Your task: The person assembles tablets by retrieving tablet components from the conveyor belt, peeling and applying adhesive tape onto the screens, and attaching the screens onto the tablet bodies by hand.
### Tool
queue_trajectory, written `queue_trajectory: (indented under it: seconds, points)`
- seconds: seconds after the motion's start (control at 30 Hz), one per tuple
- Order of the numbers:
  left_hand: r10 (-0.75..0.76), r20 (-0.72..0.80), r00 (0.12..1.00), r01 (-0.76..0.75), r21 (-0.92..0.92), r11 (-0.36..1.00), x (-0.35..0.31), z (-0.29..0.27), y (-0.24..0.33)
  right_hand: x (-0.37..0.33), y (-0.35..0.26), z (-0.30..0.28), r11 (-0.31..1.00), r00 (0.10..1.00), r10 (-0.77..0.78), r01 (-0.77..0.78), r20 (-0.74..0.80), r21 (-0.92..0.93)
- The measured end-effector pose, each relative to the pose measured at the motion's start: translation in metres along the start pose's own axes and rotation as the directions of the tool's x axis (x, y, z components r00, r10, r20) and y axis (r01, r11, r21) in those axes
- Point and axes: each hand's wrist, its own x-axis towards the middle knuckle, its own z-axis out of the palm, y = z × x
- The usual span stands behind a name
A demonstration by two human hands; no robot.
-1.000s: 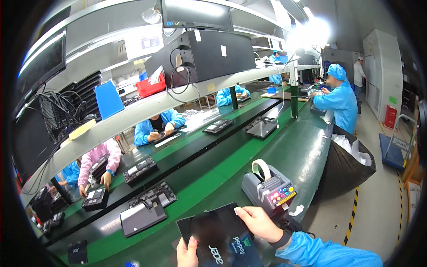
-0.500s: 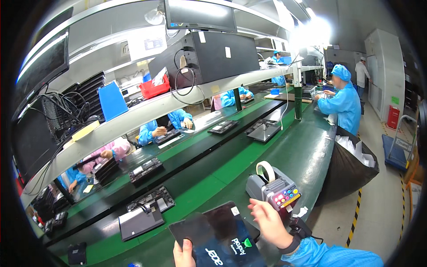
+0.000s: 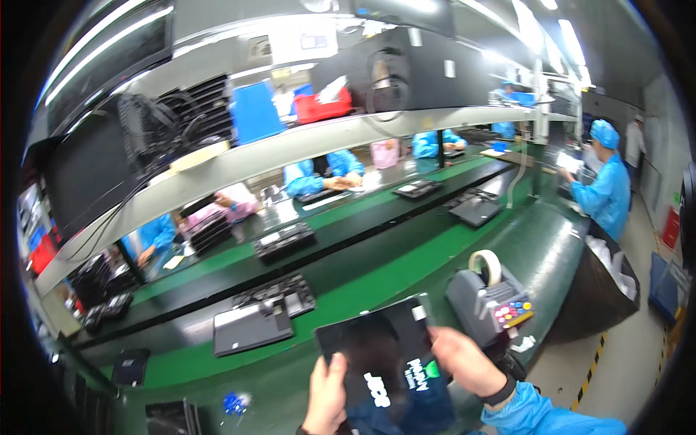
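A long dark-green surface [image 3: 290, 384] with brighter green bands takes up most of the scene, crossed lengthways by a black strip. Above it runs a pale shelf [image 3: 275, 145] bearing a big black case [image 3: 464, 87]. At the right, a co-worker [image 3: 605, 181] in blue cap and smock stands by the far part of the surface, and an open black bag [image 3: 591, 297] of white pieces hangs nearer, beside its edge.

The tablet [image 3: 391, 348] is held at the lower middle, over the near part of the surface, its lit screen facing up toward the wearer. Its long axis appears to run away from the wearer, the far end tipped slightly left; the near end is cut off by the lower border. White lettering on the screen lies sideways, running along that axis.

Beyond the tablet's right side sits a grey tape dispenser [image 3: 487, 297] with a cream roll on top. Farther left, a dark flat panel [image 3: 254, 332] rests partly over an open frame of parts. The right hand [image 3: 467, 362] is blurred at the tablet's right edge; I cannot tell whether it grips. The left hand [image 3: 326, 399] holds the left edge, thumb on top. Small blue bits [image 3: 235, 403] lie left of it. Smallest, a white label [image 3: 419, 312] marks the tablet's far right corner.
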Motion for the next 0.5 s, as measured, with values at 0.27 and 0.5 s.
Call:
queue_trajectory:
  seconds: [0.27, 0.5]
  points:
    - [0.626, -0.160, 0.763, -0.513, 0.437, 0.738, -0.017, -0.013, 0.080, 0.108, 0.023, 0.053, 0.825, 0.968, 0.235, -0.148, -0.093, 0.545]
    - [0.703, 0.396, 0.591, -0.755, 0.578, 0.309, -0.121, -0.009, 0.167, 0.296, 0.125, 0.006, 0.856, 0.838, 0.153, 0.152, -0.523, 0.494]
